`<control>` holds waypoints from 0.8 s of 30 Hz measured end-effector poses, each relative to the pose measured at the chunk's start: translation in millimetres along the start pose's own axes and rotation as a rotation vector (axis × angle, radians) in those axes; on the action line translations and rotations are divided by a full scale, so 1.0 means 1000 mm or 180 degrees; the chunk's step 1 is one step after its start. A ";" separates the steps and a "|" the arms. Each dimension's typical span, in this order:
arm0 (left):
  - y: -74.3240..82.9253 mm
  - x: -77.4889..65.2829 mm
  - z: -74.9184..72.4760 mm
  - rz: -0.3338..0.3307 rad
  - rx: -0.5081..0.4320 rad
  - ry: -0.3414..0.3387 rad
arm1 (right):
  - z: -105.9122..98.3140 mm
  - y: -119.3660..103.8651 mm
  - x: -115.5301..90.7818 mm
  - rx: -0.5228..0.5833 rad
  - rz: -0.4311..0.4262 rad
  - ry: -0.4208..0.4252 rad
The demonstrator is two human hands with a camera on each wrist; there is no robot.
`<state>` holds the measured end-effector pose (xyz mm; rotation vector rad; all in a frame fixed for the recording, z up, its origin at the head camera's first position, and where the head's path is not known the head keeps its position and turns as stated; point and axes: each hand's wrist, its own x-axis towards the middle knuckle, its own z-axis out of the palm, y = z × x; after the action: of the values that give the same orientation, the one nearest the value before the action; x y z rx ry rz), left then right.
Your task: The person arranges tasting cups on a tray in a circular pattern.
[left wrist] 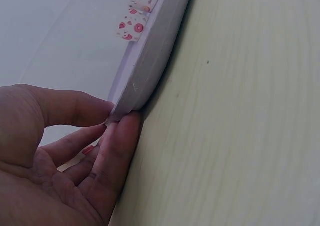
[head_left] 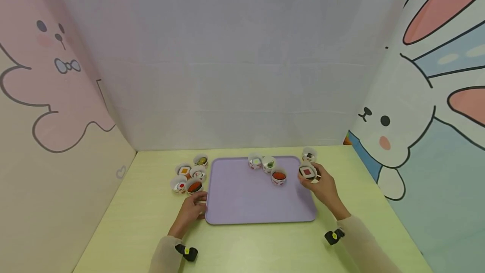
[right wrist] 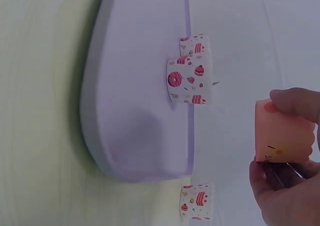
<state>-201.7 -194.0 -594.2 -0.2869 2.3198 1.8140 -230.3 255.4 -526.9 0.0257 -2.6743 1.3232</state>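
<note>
My right hand point(head_left: 322, 184) holds a paper cup point(right wrist: 282, 133) between thumb and fingers, raised above the right edge of the lilac tray point(head_left: 250, 201). A sushi piece with a white and red middle point(head_left: 307, 172) sits in this cup. My left hand point(left wrist: 65, 141) pinches the tray's left edge, thumb on the rim and fingers underneath. On the tray stand three printed paper cups: one with an orange-red topping point(head_left: 279, 176), one with a green piece point(head_left: 270, 164) and one with a pale green piece point(head_left: 255, 162).
Left of the tray, several more paper cups point(head_left: 184, 171) with sushi pieces stand grouped on the pale yellow table point(head_left: 242, 245). Another cup point(head_left: 309, 155) stands off the tray's far right corner. A white back wall point(head_left: 242, 75) and printed side walls enclose the table.
</note>
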 end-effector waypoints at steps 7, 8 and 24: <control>-0.001 0.001 0.001 -0.0025 0.0051 0.0035 | 0.015 -0.005 -0.008 0.0090 -0.0010 -0.0116; -0.001 0.002 0.001 -0.0030 0.0051 0.0037 | 0.017 -0.006 -0.008 0.0096 0.0001 -0.0118; -0.002 0.003 0.000 -0.0014 0.0073 0.0020 | 0.053 -0.005 -0.019 -0.0132 0.0036 -0.0351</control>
<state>-204.0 -194.1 -596.7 -0.2946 2.3407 1.7858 -218.7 209.1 -557.5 0.0813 -2.7966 1.3055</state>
